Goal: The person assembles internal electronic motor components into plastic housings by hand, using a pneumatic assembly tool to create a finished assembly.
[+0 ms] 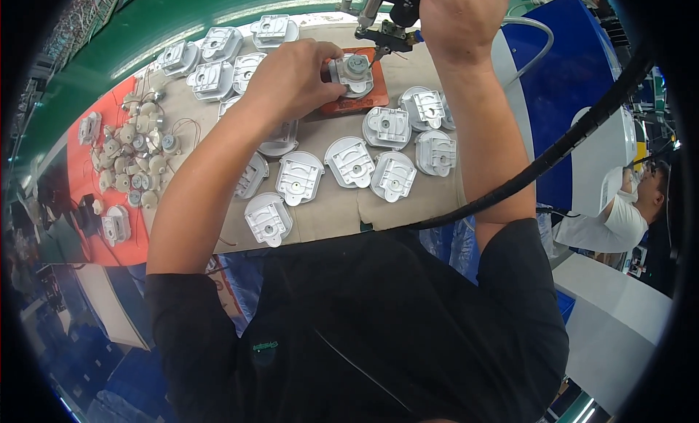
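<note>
My left hand [295, 73] steadies a white plastic housing [351, 84], its thumb and fingers closed about the near and far sides. A small round metal motor [357, 65] sits in that housing, which rests on an orange-red block [376, 95]. At the upper edge, my right hand [460, 19] is closed around a black powered screwdriver [405, 6]; part of the grip is cut off by the picture edge. The tool's metal nose [378, 53] points down close beside the motor, and whether it touches anything cannot be made out.
Several white housings [299, 178] lie spread over the cardboard-covered bench [328, 220]. A heap of small motors with thin wires [138, 143] lies on the left, partly on a red sheet [81, 150]. A thick black cable [542, 164] crosses my right forearm. A person [608, 223] sits at far right.
</note>
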A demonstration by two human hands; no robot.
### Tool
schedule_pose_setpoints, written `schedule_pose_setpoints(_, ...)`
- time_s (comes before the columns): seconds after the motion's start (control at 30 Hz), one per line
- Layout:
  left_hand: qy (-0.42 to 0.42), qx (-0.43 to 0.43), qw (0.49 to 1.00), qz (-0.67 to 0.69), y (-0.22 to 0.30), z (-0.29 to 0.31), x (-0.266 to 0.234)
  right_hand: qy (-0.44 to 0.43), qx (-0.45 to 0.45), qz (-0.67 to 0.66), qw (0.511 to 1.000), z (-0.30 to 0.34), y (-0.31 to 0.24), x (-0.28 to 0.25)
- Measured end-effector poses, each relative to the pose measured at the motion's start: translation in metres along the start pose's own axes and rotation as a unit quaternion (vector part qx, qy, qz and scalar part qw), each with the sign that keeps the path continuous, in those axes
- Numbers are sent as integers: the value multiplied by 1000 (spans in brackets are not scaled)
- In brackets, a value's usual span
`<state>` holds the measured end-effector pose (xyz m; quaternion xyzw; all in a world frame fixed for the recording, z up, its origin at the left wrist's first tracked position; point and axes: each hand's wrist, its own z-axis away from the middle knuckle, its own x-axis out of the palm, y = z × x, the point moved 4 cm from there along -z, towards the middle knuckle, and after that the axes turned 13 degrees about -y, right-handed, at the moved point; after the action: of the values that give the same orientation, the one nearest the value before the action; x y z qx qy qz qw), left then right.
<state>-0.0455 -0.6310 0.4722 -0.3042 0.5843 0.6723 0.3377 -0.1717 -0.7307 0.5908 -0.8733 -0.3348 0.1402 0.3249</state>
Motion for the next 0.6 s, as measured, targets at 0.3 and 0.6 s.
schedule_pose_setpoints(0.3, -18, -14, 1000, 4, 1, 1, 0, 50, 24, -289, 956, -20, -25, 7)
schedule_pose_setpoints(0.6, -15, -2, 1000, 11, -6, 1, 4, -23, 12, -150, 988, -29, -45, 32)
